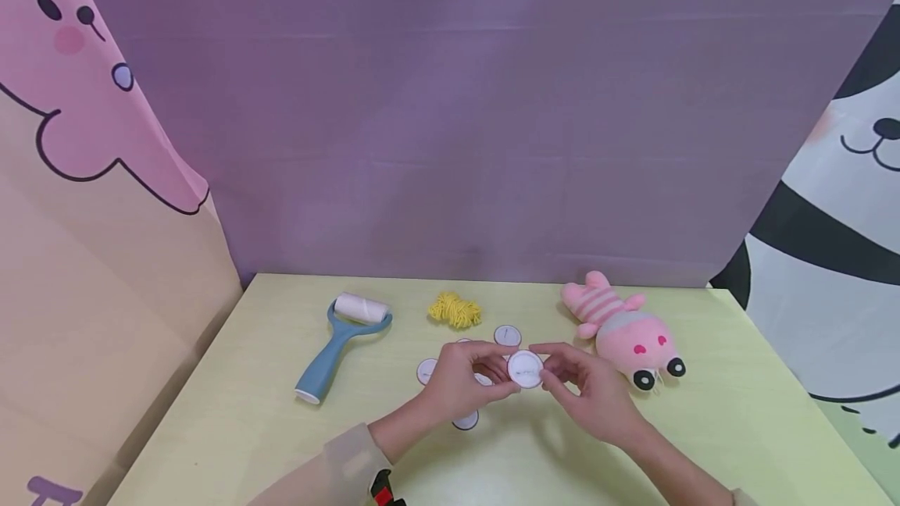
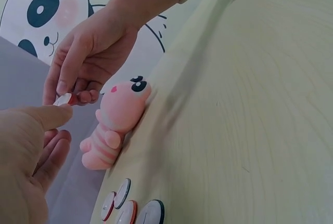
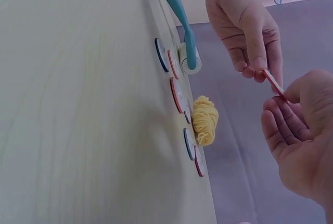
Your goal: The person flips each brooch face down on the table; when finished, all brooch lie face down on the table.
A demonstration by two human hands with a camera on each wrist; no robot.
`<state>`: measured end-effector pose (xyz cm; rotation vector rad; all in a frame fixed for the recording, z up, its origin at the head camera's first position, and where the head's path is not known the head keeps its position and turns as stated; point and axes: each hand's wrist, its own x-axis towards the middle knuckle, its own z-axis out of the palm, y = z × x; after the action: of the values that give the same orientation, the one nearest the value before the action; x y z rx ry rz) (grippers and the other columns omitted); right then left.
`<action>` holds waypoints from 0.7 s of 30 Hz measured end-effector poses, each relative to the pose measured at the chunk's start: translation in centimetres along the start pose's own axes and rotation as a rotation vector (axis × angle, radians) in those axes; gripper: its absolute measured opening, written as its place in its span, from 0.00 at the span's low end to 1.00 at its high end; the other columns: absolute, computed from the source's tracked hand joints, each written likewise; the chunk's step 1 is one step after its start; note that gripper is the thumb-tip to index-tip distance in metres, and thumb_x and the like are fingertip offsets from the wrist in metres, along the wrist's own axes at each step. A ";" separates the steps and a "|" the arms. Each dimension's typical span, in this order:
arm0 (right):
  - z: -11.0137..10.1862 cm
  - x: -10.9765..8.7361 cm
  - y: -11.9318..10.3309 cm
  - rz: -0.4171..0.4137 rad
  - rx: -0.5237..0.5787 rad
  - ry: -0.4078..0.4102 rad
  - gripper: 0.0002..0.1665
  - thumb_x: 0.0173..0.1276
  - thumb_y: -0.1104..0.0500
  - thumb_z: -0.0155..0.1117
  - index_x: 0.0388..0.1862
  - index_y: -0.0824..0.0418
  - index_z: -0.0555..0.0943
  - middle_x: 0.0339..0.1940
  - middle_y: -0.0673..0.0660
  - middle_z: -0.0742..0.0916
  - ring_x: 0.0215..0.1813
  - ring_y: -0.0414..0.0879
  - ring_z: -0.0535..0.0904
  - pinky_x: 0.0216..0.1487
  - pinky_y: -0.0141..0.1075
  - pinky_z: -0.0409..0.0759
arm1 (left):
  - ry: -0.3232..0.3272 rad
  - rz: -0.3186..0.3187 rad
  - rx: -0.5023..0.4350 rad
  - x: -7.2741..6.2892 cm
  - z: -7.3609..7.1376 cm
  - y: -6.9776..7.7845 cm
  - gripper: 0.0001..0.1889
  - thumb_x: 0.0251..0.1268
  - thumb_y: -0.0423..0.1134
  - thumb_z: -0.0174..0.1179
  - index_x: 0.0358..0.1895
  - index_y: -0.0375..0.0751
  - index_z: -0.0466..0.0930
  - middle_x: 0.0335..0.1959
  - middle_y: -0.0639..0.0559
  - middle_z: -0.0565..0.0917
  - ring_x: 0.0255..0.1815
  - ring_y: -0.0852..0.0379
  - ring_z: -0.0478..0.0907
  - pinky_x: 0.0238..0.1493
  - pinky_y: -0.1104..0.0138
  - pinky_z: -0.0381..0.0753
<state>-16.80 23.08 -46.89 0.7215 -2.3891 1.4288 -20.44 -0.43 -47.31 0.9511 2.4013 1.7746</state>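
Both hands hold one round badge above the table, its white back with a thin pin line facing the head camera. My left hand pinches its left edge between thumb and fingers. From the other side, my right hand grips the right edge. Edge-on in the right wrist view, the badge shows a red rim. Below the hands, several similar discs lie on the table, among them a far disc and a near disc; the left hand partly covers others.
A blue-handled lint roller lies on the left of the table. Behind the discs sits a yellow yarn bundle. A pink plush toy lies at the right, close to the right hand. A purple cloth hangs behind.
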 end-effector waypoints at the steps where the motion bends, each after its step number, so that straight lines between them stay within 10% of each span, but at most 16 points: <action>1: 0.0 0.0 0.1 -0.006 -0.005 -0.008 0.21 0.68 0.74 0.71 0.59 0.62 0.85 0.30 0.53 0.87 0.33 0.36 0.84 0.40 0.27 0.86 | -0.003 -0.001 0.015 0.0 0.0 -0.1 0.23 0.54 0.28 0.81 0.56 0.38 0.90 0.35 0.45 0.92 0.34 0.68 0.86 0.43 0.74 0.88; 21: 1.1 -0.4 1.9 0.029 -0.200 -0.145 0.23 0.57 0.65 0.83 0.52 0.57 0.88 0.38 0.46 0.87 0.36 0.35 0.82 0.41 0.35 0.88 | -0.156 -0.006 0.327 -0.3 0.6 -1.8 0.16 0.61 0.35 0.79 0.53 0.41 0.92 0.37 0.44 0.88 0.36 0.55 0.84 0.38 0.80 0.80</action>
<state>-17.49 23.01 -49.01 0.7650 -2.6157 1.1616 -20.82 -0.39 -49.13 1.0593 2.6333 1.2721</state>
